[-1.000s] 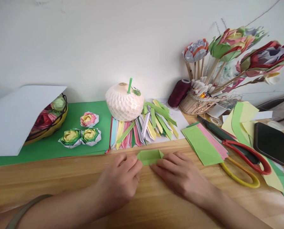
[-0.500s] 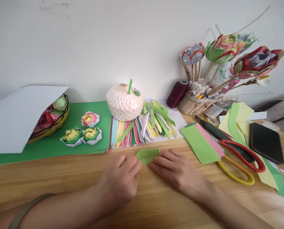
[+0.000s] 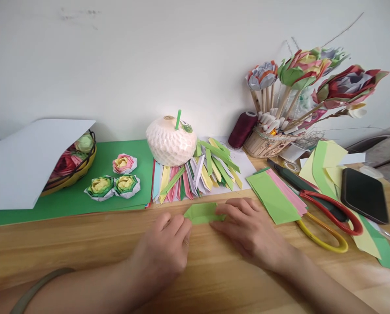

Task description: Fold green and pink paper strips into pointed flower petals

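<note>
A small light green piece of folded paper (image 3: pixel 200 213) lies on the wooden table between my hands, its left corners folded in to a point. My left hand (image 3: pixel 167 244) is closed, its fingertips pinching that pointed left end. My right hand (image 3: pixel 244 222) has its fingers curled over the right end, with the thumb at the lower edge. Just behind are several folded paper strips (image 3: pixel 219 163) in green, yellow, pink and white. To the right of my right hand rests a stack of green and pink paper rectangles (image 3: pixel 273 198).
Scissors (image 3: pixel 329 213) with red and yellow handles and a black phone (image 3: pixel 364 195) lie at the right. A white textured pot-like object (image 3: pixel 171 141) stands mid-back. Paper flowers (image 3: pixel 124 163) sit on green sheets (image 3: pixel 116 148). Dark red thread (image 3: pixel 243 129) stands beside a basket (image 3: pixel 267 141).
My right hand has shifted slightly right and up along the paper's right end, baring more of it. My left hand stays at the pointed end.
</note>
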Motion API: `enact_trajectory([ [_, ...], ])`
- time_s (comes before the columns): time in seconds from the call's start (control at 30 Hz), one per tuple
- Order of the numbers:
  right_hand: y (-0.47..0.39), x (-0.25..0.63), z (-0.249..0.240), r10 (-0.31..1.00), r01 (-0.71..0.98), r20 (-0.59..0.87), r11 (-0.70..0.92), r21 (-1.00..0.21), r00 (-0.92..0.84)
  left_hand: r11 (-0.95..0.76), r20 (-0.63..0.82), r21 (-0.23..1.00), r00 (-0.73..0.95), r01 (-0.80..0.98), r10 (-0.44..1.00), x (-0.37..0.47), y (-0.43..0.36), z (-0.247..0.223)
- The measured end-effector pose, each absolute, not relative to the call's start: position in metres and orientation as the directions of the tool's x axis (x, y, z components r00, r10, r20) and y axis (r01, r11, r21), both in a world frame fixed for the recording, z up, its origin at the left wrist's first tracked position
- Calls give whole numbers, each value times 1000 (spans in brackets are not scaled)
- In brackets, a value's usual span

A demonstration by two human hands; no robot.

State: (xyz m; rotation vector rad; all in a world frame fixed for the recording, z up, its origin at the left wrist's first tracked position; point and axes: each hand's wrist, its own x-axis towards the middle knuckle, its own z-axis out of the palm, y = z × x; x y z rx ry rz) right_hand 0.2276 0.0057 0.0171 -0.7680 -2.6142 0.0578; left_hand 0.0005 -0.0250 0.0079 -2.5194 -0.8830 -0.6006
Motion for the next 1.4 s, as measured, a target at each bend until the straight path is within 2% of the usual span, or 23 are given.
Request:
enact_trajectory([
  [0.17, 8, 239, 17, 535, 509, 377, 843, -176, -756, -738, 489, -228, 730, 636, 478, -3, -23, 7],
  [0.4, 11, 239, 17, 548, 499, 384, 836, -228, -743, -807, 344, -218, 817, 549, 463, -11, -18, 10],
  [0.53, 14, 243, 14, 564, 481, 363, 824, -299, -742, -814, 344, -218, 823, 538, 452, -11, -17, 13],
  [0.67, 13, 241, 11, 500, 384, 381, 858, -342, -778, -801, 361, -217, 808, 559, 466, -11, -15, 13],
  [0.83, 0, 230, 17, 490, 302, 298, 811, -501, -819, -769, 351, -206, 779, 605, 519, -9, -9, 10],
  [0.97, -6, 223, 19, 449, 227, 257, 772, -594, -856, -767, 344, -73, 738, 637, 581, -6, -9, 9],
  [1.07, -4, 222, 15, 495, 276, 295, 786, -553, -817, -786, 309, 41, 740, 617, 597, -4, -9, 11],
  [1.2, 2, 223, 6, 613, 464, 364, 780, -419, -701, -808, 308, 82, 756, 583, 577, -4, -9, 12],
  [1.4, 3, 223, 5, 510, 466, 441, 859, -211, -739, -817, 462, 173, 688, 550, 560, -4, -11, 13],
])
